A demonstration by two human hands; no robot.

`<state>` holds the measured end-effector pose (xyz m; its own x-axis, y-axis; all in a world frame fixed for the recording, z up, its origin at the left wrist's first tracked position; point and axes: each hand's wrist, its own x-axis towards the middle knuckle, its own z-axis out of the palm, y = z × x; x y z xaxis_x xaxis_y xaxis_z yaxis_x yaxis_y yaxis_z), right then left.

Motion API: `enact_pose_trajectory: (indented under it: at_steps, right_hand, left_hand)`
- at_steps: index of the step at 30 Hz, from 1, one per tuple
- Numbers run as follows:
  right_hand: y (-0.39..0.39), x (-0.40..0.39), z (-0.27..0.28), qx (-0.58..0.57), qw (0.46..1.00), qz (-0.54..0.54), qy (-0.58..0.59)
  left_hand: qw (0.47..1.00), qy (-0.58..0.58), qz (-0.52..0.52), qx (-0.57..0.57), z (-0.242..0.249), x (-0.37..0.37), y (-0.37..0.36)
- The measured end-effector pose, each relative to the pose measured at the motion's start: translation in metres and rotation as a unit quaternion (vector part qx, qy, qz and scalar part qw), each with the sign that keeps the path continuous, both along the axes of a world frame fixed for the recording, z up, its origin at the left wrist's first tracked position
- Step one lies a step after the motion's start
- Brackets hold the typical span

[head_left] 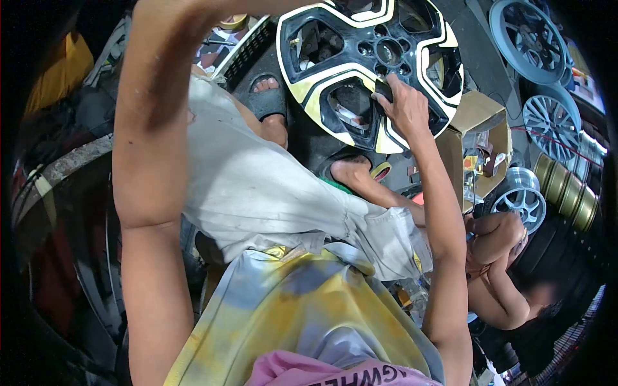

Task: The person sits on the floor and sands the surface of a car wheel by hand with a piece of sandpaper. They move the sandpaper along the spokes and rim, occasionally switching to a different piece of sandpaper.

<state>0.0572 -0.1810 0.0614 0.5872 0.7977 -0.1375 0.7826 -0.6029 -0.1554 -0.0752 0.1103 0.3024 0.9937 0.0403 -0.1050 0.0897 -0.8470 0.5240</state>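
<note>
A black wheel rim (302, 80) with pale yellow and white outlined spokes stands in front of me at the top of the view. My right hand (409, 106) is on its face, just below the hub, with thumb and fingers closed on a small black pad (383, 90). The pad sits against a spoke, close to the bolt holes. My left arm reaches up along the left side and across the top edge, and its hand is outside the view.
An open cardboard box (479, 116) with small packets stands right of the rim. Silver wheels (552, 122) and a gold rim (566, 190) lie farther right. A person (499, 257) crouches at lower right. A black crate (248, 48) is at upper left. My sandalled feet are under the rim.
</note>
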Motion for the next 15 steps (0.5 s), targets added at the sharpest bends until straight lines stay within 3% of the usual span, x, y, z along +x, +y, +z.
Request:
enact_pose_trajectory:
  at_steps: [1, 3, 6, 8, 9, 11, 15]
  right_hand:
    - [0.000, 0.003, -0.008, 0.033, 0.999, 0.036, 0.021]
    - [0.008, 0.004, -0.018, 0.066, 0.993, 0.090, 0.030]
    - [0.028, -0.001, -0.030, 0.089, 0.985, 0.145, -0.012]
    - [0.017, -0.001, -0.022, 0.098, 0.992, 0.078, 0.003]
    - [0.008, -0.001, -0.014, 0.046, 0.998, 0.043, 0.009]
    - [-0.002, 0.000, -0.007, -0.021, 1.000, -0.001, 0.008]
    - [0.023, -0.002, -0.025, 0.047, 0.994, 0.099, -0.009]
  left_hand:
    - [1.000, 0.000, 0.002, 0.000, -0.006, 0.002, 0.005]
    - [0.985, 0.059, 0.106, 0.122, -0.017, 0.007, 0.009]
    - [0.985, 0.047, 0.118, 0.117, -0.018, -0.001, 0.016]
    - [0.989, 0.047, 0.138, 0.031, -0.011, -0.017, 0.031]
    - [0.987, 0.069, 0.139, 0.044, -0.003, -0.019, 0.038]
    - [0.982, 0.035, 0.174, 0.071, -0.041, -0.024, 0.079]
    - [0.980, -0.021, 0.160, 0.119, -0.036, -0.040, 0.061]
